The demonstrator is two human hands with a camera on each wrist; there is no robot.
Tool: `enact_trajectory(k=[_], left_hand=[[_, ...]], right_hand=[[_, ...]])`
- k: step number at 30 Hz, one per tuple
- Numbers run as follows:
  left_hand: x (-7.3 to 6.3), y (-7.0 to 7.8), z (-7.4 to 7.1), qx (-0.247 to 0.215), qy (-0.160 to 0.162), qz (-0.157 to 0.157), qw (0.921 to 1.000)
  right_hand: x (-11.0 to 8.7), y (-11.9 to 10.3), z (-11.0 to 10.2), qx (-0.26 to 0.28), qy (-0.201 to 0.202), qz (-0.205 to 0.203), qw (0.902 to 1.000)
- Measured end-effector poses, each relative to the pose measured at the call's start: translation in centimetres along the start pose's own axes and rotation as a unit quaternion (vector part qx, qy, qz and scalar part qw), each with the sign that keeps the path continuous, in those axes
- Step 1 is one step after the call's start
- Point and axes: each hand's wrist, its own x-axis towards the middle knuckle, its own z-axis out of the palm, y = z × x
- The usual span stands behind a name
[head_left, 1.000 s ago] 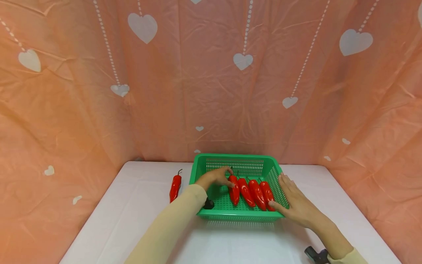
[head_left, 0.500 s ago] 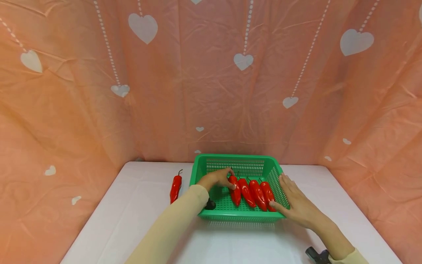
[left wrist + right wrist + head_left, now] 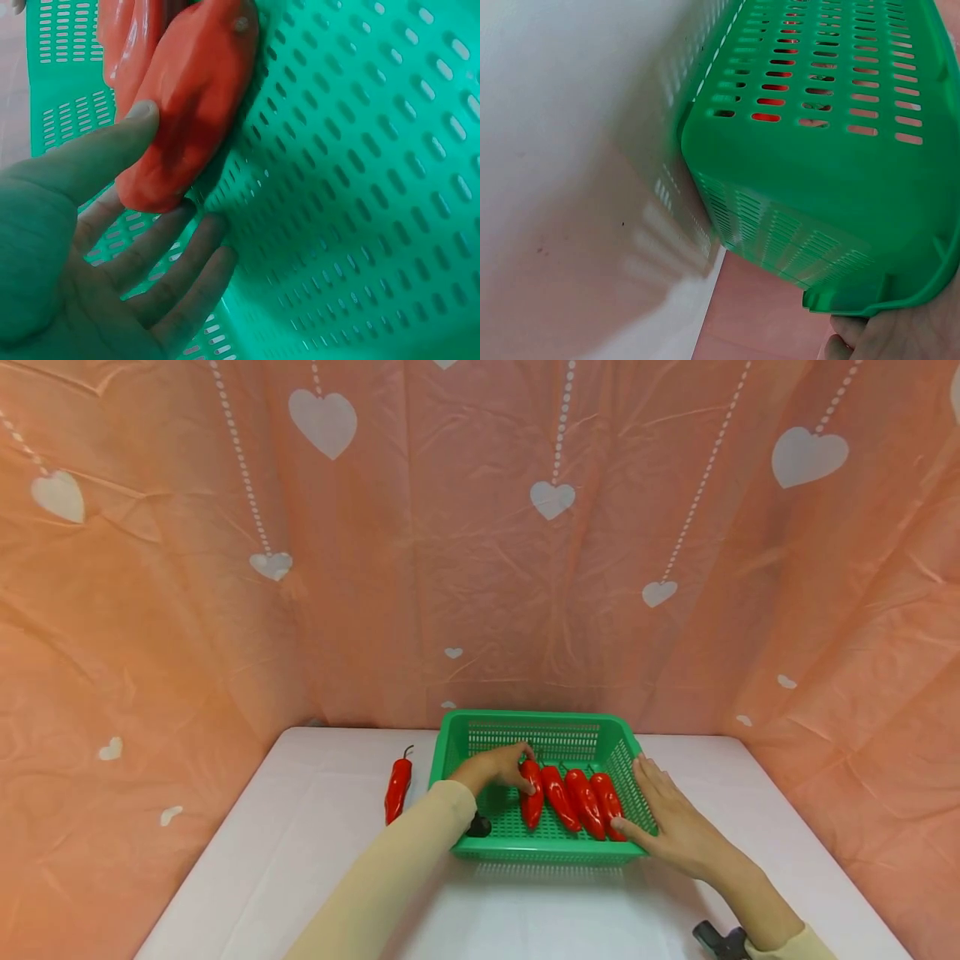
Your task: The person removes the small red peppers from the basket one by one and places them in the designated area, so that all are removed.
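My left hand (image 3: 497, 767) reaches into a green plastic basket (image 3: 540, 845) and pinches the leftmost red chili pepper (image 3: 532, 810) near its stem end. The left wrist view shows the thumb on this chili pepper (image 3: 191, 105); part of the index finger is hidden behind it, and the other fingers extend past its end. More red chili peppers (image 3: 583, 802) lie side by side to its right. Along the basket's right rim rests my right hand (image 3: 678, 827), fingers straight, thumb over the front right corner. In the right wrist view, fingertips touch the basket rim (image 3: 855, 310).
Another red chili pepper (image 3: 399, 787) lies on the white table (image 3: 315, 827), left of the basket and partly behind the left sleeve (image 3: 397, 868). A pink curtain (image 3: 487, 568) with white hearts surrounds the table. Black wrist gear (image 3: 722, 941) sits at the right wrist.
The left hand stays on the leftmost chili pepper, whose lower tip has shifted slightly to the left. The right hand stays at the basket's right rim.
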Motion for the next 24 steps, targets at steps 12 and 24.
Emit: enact_trajectory(k=[12, 24], left_hand=[[-0.08, 0.21, -0.34, -0.004, 0.022, 0.021, 0.9995], [-0.18, -0.05, -0.88, -0.066, 0.019, 0.037, 0.9969]], right_hand=[[-0.05, -0.09, -0.07, 0.005, 0.002, 0.000, 1.0000], [-0.08, -0.14, -0.11, 0.008, 0.003, -0.001, 1.0000]])
